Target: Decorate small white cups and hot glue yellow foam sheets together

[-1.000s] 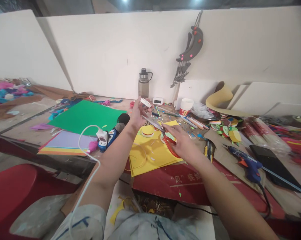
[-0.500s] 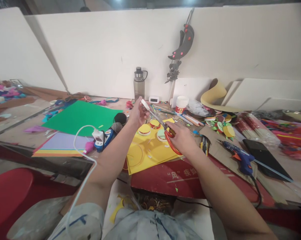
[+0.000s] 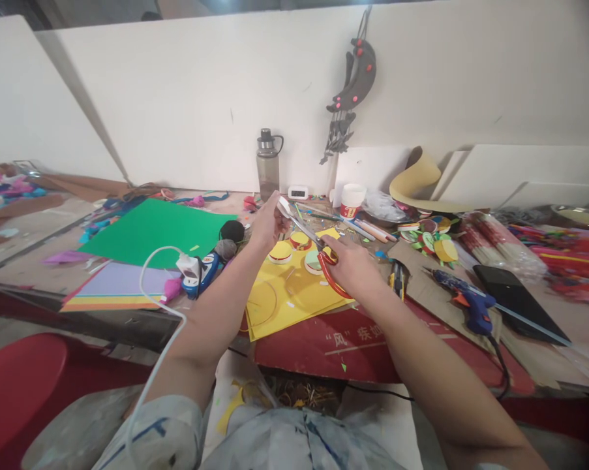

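Observation:
My left hand [image 3: 269,224] is raised over the table with its fingers closed on a small white piece [image 3: 284,206], seen nearly edge-on, so its full shape is hidden. In my right hand [image 3: 349,262] are scissors with red handles [image 3: 331,277]. Their blades point up and left, and the tips meet the white piece; whether they bite into it I cannot tell. Below both hands lie yellow sheets [image 3: 269,313] bearing small round pieces: one with a yellow top [image 3: 280,251], another yellow one with a red band [image 3: 301,240], and a pale green-topped one [image 3: 314,262].
A bottle [image 3: 267,166] and a paper cup [image 3: 351,200] stand at the back. To the right lie a utility knife [image 3: 398,281], a blue glue gun [image 3: 477,313] and a black phone [image 3: 519,305]. Green sheet [image 3: 152,232] and power strip [image 3: 201,275] are on the left, with a white cable crossing my left arm.
The view has shifted slightly. The white piece is tilted a little differently at the scissor tips. Both hands keep their holds.

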Motion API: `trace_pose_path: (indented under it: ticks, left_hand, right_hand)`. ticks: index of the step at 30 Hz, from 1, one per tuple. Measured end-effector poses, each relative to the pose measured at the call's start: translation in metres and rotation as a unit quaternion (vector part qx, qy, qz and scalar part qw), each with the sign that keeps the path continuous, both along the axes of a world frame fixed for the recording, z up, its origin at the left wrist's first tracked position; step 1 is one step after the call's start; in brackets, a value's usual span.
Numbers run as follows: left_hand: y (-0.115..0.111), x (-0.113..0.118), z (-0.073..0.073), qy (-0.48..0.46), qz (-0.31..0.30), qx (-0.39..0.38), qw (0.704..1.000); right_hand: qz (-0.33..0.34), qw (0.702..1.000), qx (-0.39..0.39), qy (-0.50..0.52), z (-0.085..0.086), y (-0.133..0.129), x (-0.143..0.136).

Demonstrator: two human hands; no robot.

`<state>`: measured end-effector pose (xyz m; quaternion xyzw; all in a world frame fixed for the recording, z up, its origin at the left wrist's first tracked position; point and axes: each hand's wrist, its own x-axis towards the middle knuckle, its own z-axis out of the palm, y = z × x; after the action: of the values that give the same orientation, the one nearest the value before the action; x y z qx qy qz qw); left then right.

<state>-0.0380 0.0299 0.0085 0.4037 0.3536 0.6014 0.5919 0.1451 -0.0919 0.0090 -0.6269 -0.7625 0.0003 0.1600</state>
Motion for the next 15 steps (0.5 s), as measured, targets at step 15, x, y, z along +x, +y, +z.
trace_pose_path:
  ticks: [15]
  left_hand:
    - [-0.0016,0.007,-0.0017,0.035,-0.015,-0.056,0.998]
  right_hand:
    - [0.008,1.0,0.007,-0.026,-0.0091,0.005,0.0011]
